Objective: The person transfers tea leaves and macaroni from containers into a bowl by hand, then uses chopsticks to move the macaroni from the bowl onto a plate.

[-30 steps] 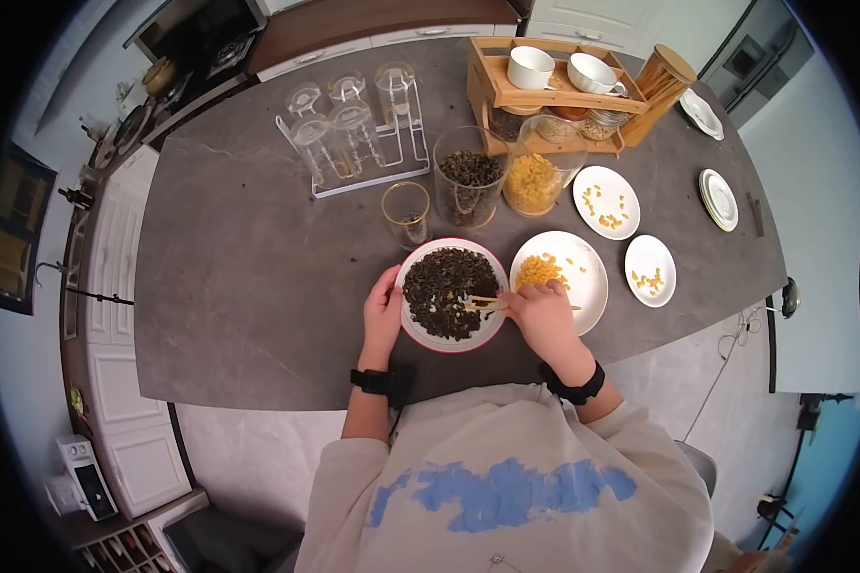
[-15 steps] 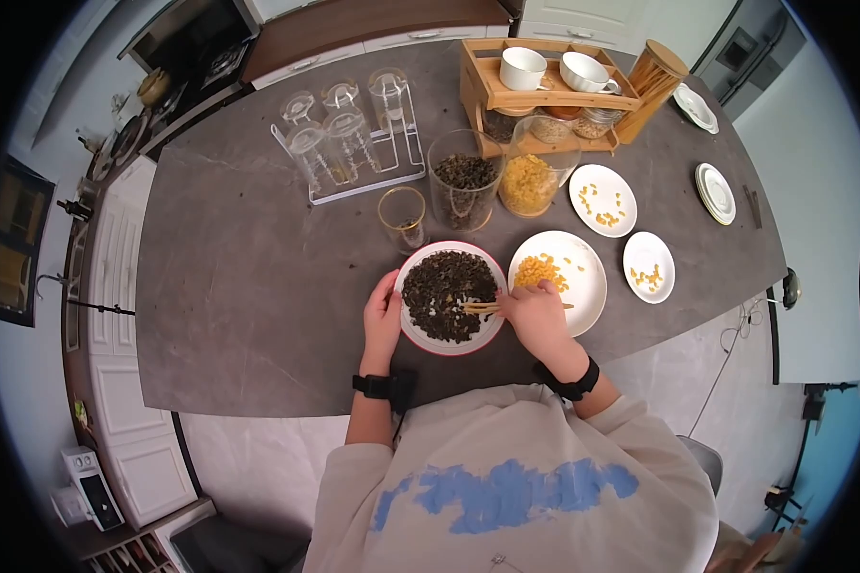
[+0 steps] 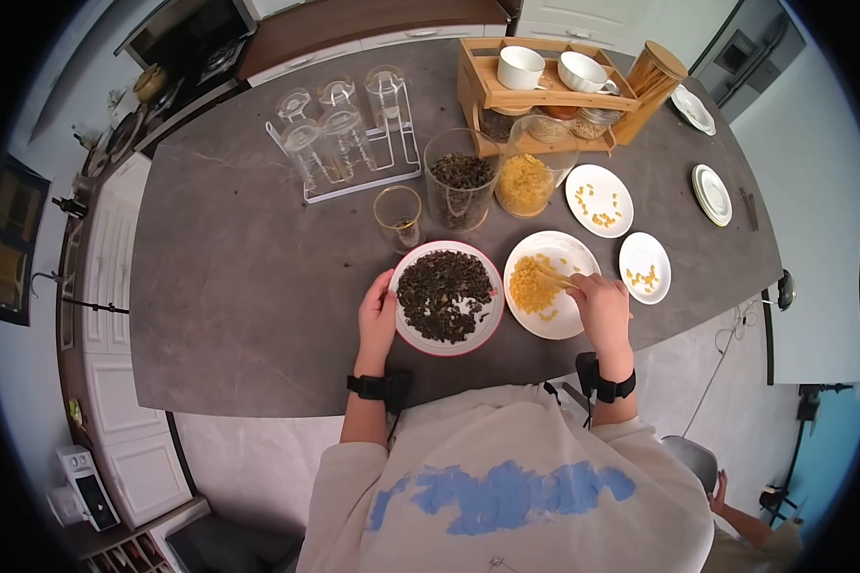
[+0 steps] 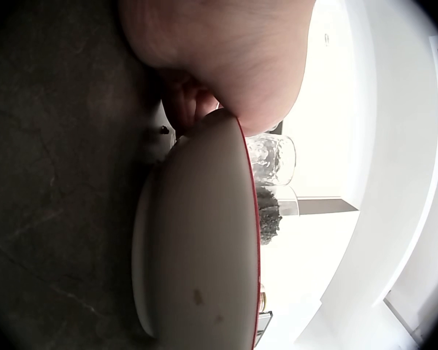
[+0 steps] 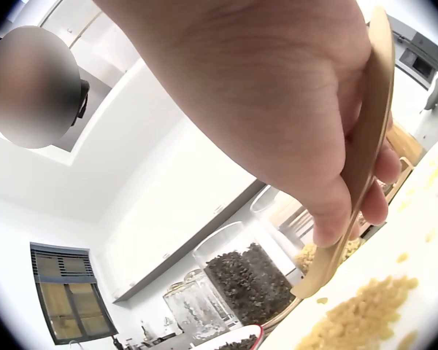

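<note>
The left hand (image 3: 376, 323) grips the left rim of a red-edged bowl (image 3: 495, 329) that holds dark dried leaves (image 3: 440, 291). In the left wrist view the thumb side of that hand (image 4: 226, 51) lies at the rim of the bowl (image 4: 204, 240). Wooden tongs (image 5: 372, 117) are pinched in the right hand (image 5: 277, 95). Seen from the head, the right hand (image 3: 602, 310) is over the right edge of a white plate (image 3: 583, 258), with the tong tips at the yellow pieces (image 3: 533, 286). Whether the tips hold a piece cannot be told.
Behind the bowl stand a small glass (image 3: 397, 215), a jar of dark leaves (image 3: 461, 191) and a jar of yellow pieces (image 3: 526, 186). A glass rack (image 3: 363, 186) is at back left, a wooden shelf (image 3: 545, 95) at back right. Two small plates (image 3: 600, 181) (image 3: 645, 253) lie at right.
The right hand with the tongs has moved right, from over the bowl of leaves to the white plate. The left hand still grips the bowl.
</note>
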A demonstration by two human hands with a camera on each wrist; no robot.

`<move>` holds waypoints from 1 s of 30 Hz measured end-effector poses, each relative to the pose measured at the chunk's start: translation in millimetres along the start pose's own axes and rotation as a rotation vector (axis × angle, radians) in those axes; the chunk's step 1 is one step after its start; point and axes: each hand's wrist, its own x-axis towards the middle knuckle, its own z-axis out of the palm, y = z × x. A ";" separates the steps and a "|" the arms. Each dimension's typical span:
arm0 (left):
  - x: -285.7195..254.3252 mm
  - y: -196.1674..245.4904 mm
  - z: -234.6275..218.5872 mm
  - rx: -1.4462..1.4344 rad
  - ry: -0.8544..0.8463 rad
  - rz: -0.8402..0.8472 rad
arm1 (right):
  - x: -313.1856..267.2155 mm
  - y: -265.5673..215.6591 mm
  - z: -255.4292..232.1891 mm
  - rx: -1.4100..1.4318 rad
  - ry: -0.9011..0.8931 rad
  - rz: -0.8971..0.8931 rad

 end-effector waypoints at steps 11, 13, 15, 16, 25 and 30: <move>-0.5 6.9 2.1 0.001 -0.004 -0.011 | 11.6 -66.7 30.1 0.138 -0.071 -0.347; -0.5 7.8 2.2 0.000 -0.007 -0.017 | 11.8 -77.2 41.9 0.121 -0.093 -0.386; 0.0 6.5 2.2 -0.010 -0.003 -0.017 | 12.3 -83.9 51.6 0.080 -0.122 -0.416; -0.1 5.7 2.2 -0.015 -0.001 -0.017 | 12.4 -86.7 54.0 0.072 -0.121 -0.414; 0.1 5.3 1.6 -0.001 -0.008 0.002 | 11.7 -91.1 61.5 0.000 -0.092 -0.392; -0.6 7.7 2.1 -0.009 -0.014 -0.006 | 11.3 -95.8 59.7 0.000 -0.086 -0.391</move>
